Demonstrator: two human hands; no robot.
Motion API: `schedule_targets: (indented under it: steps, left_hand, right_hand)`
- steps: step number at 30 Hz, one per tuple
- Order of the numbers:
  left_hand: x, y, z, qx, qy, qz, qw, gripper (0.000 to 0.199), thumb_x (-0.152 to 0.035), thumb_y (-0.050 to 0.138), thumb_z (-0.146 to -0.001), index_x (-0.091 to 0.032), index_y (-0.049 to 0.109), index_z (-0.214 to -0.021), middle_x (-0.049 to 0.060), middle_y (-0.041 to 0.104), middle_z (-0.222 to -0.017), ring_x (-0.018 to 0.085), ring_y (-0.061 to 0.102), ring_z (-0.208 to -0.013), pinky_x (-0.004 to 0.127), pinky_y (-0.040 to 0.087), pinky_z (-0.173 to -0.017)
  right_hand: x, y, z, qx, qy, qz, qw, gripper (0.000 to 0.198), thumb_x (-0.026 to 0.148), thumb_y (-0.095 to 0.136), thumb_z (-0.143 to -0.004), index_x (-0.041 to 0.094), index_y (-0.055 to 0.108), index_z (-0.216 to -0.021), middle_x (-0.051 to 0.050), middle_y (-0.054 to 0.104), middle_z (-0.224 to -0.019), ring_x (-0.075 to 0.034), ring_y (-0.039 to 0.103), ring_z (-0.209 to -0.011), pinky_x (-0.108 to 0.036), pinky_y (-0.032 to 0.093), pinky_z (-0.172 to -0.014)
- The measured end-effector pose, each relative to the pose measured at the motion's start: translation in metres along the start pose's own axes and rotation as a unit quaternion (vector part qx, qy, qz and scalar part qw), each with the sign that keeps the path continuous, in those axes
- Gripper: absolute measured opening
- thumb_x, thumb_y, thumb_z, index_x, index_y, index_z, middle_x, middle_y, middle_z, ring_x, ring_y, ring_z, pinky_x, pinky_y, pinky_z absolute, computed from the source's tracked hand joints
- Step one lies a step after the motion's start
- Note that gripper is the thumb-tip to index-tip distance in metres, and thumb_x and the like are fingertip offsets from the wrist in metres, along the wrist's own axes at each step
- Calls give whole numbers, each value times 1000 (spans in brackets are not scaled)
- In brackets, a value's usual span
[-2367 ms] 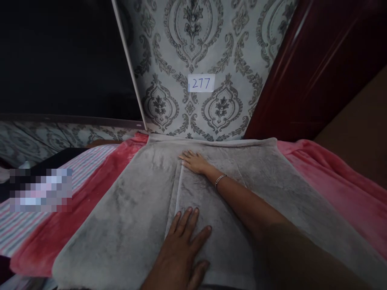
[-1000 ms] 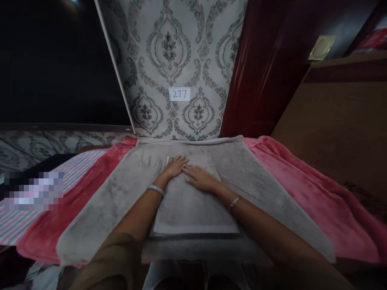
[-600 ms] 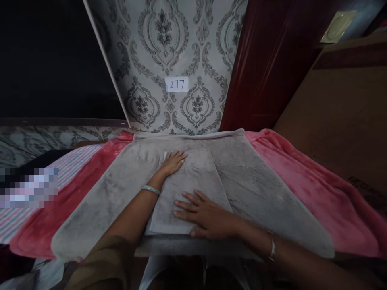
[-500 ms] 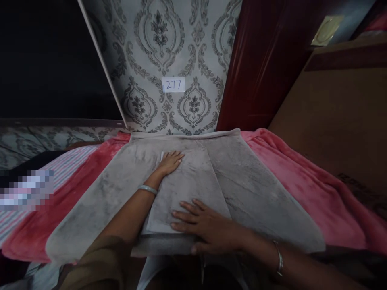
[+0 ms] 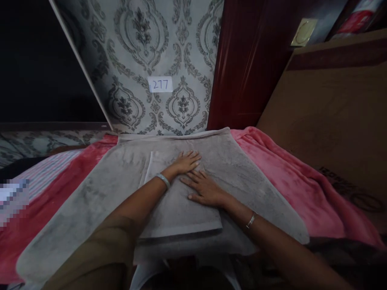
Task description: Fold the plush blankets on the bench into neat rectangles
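Observation:
A folded grey cloth [image 5: 178,219], soft like a towel, lies flat on a larger grey plush cover. My left hand [image 5: 186,162] rests palm down on its far part, fingers spread. Just nearer and to the right, my right hand [image 5: 204,188] presses flat on the same cloth, its fingertips close to the left hand. Both hands are open and grip nothing. The cloth's near edge and left edge show; part of its right side is hidden under my right hand and forearm.
The grey plush cover [image 5: 99,197] lies over a pink and red blanket [image 5: 281,177]. Behind stands a patterned wall with a paper label [image 5: 161,84] reading 277. A dark screen [image 5: 45,68] is at left, a cardboard box [image 5: 335,121] at right.
My left hand has slid right across the folded cloth. My right hand has moved away from me, up beside the left. The view has shifted slightly right.

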State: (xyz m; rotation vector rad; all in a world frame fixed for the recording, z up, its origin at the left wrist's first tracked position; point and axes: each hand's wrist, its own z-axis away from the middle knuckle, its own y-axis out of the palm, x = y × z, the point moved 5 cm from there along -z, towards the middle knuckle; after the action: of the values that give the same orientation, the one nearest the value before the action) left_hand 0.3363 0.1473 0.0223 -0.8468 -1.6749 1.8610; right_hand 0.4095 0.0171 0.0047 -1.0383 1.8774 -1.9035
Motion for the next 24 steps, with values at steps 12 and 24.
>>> schedule_targets:
  steps: [12,24]
  left_hand:
    - [8,16,1,-51,16,12,998,53,-46,29,-101,-32,36,-152,3,27,-164,28,18,-153,64,11,-120]
    - [7,-10,54,-131,52,4,990,50,-37,42,-97,-19,52,-142,12,52,-148,25,47,-138,42,37,-116]
  right_hand:
    - [68,17,96,61,-35,-135,988,74,56,53,-96,35,19,-159,1,17,-165,-23,0,-153,-52,0,-124]
    - [69,-17,75,-75,-36,-107,991,52,41,44,-102,23,42,-151,-11,46,-152,-25,37,-143,-50,31,-118]
